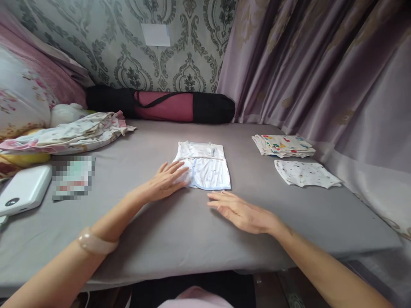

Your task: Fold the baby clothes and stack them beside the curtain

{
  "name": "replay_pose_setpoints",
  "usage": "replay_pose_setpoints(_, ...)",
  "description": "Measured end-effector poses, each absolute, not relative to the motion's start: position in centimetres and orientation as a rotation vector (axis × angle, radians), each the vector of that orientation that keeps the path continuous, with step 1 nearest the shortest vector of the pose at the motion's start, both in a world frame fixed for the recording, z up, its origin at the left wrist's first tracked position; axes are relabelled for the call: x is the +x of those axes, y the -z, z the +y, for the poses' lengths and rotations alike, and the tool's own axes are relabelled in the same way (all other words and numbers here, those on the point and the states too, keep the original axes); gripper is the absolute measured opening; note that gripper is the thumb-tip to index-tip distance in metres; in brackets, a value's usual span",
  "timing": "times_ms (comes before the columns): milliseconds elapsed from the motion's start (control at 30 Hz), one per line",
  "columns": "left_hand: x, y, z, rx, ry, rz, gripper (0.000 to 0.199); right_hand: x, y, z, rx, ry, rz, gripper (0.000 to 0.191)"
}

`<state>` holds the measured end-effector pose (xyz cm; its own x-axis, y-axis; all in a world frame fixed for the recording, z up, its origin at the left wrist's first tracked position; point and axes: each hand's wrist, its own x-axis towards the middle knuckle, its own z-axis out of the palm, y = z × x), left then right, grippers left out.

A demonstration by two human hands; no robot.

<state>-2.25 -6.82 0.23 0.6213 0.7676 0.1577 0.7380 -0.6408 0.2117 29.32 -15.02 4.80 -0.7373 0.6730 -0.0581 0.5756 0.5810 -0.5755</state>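
Observation:
A small white baby garment with light blue trim lies folded flat in the middle of a grey-covered bed. My left hand rests flat with its fingers spread on the garment's left edge. My right hand lies open, palm down, on the grey sheet just below the garment's lower edge, not touching it. A pale bangle sits on my left wrist. Neither hand holds anything.
A folded stack of colourful printed cloths and a single white spotted cloth lie at the right. A heap of unfolded clothes and a white power bank lie at the left. A black-and-maroon roll bag lies along the wall. Curtains hang on the right.

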Motion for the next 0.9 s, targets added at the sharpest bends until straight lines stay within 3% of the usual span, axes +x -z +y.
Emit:
replay_pose_setpoints(167,-7.0,-0.5,-8.9,2.752,-0.475,1.193,0.035,33.2,-3.7,-13.4,-1.177,-0.481,-2.396,0.032)
replay_pose_setpoints(467,-7.5,-0.6,-8.2,2.643,-0.485,1.144,0.035,33.7,-1.0,-10.2,-1.156,-0.081,-2.601,0.039)
replay_pose_setpoints(667,-6.5,-0.8,-7.6,2.625,-0.52,1.052,0.035,32.9,-0.4,-9.7,-0.999,-0.162,-2.569,0.034)
replay_pose_setpoints(900,-5.8,-1.0,-7.7,2.499,-0.593,1.131,0.039,32.9,-0.3,-9.7,-0.956,-0.362,-2.453,0.043)
